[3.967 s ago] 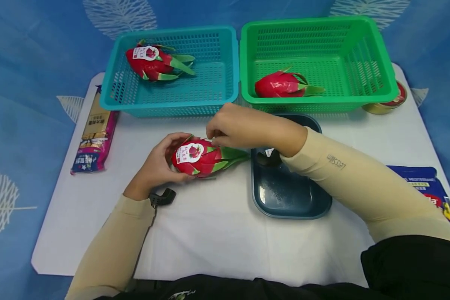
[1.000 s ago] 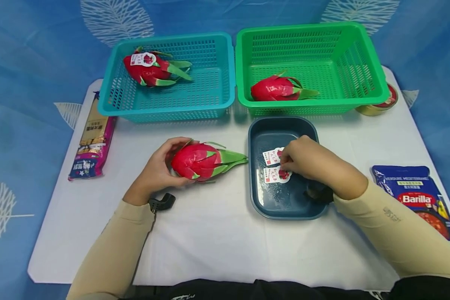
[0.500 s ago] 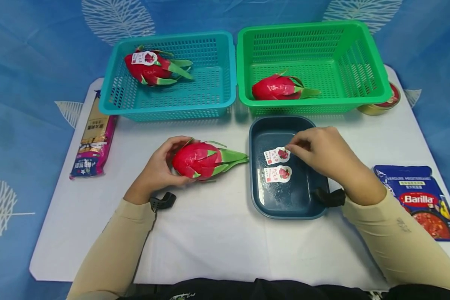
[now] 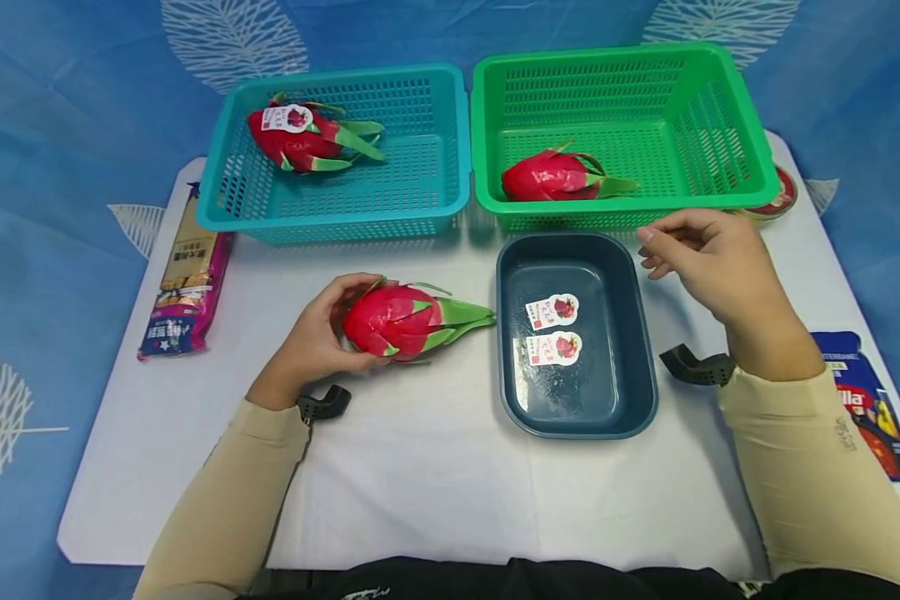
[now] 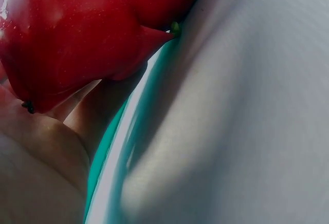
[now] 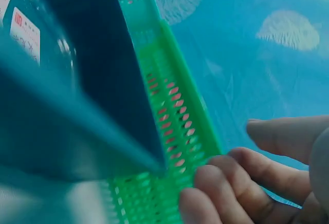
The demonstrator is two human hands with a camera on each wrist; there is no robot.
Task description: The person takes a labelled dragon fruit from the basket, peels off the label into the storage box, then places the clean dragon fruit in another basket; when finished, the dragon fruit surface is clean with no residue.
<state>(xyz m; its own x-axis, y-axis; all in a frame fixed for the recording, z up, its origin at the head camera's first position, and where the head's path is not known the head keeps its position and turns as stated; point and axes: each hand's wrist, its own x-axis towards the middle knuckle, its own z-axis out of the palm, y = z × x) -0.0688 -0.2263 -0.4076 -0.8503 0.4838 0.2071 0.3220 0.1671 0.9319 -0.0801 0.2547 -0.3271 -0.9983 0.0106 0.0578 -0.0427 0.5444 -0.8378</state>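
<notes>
My left hand (image 4: 322, 333) grips the rounded end of a red dragon fruit (image 4: 397, 321) with green leaf tips; its upper side shows no sticker. In the left wrist view, the same dragon fruit (image 5: 77, 29) lies against the palm. Two white stickers with dragon fruit pictures, an upper sticker (image 4: 552, 311) and a lower sticker (image 4: 554, 348), lie flat in a dark blue tray (image 4: 607, 408). Off the tray's right rim hovers my right hand (image 4: 727, 258), its fingers loosely bent. The right wrist view shows nothing between its thumb and fingers (image 6: 231, 183).
Behind stand a teal basket (image 4: 420, 158) holding a stickered dragon fruit (image 4: 300, 150) and a green basket (image 4: 690, 158) holding a plain dragon fruit (image 4: 551, 177). A snack packet (image 4: 187, 287) lies left. A blue Barilla pouch (image 4: 870, 400) and a can (image 4: 786, 196) are on the right.
Four seconds ago a sticker was on the held dragon fruit; now none shows there. Since then my right hand went to the stickers in the tray, then withdrew up and right.
</notes>
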